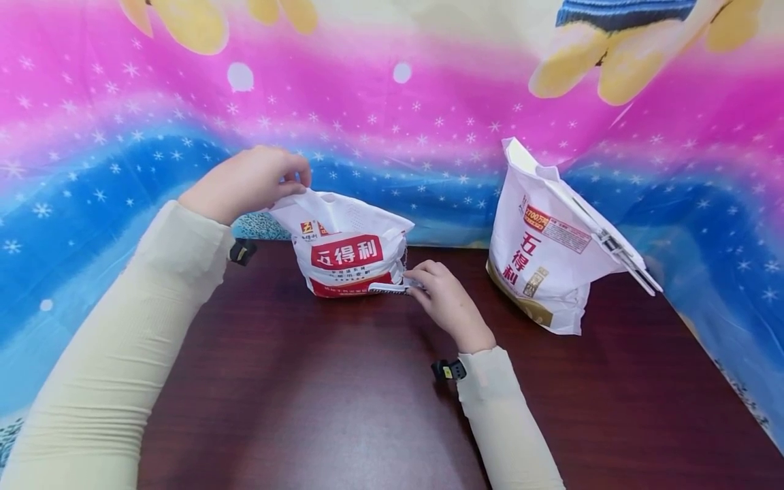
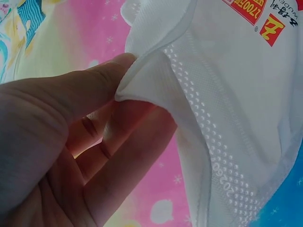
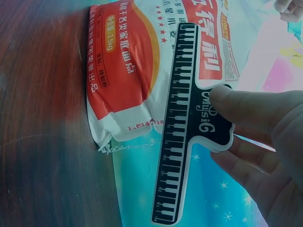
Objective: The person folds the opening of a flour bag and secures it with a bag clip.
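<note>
A white and red flour bag [image 1: 346,253] stands near the table's back edge, its top loose and slightly folded. My left hand [image 1: 260,180] pinches the bag's upper left corner; in the left wrist view, thumb and fingers [image 2: 128,151] grip the white folded rim. My right hand [image 1: 450,299] holds a long clip [image 3: 177,127] by its black tab, between thumb and fingers. Piano keys and music lettering are printed on the clip. It is held in front of the bag's lower right side, and I cannot tell whether they touch.
On the right stands a second white flour bag [image 1: 539,252], with a long clip [image 1: 612,248] across its slanting top. The dark red-brown table [image 1: 343,395] lies beneath. Behind it hangs a pink and blue cloth [image 1: 453,150] with snowflakes.
</note>
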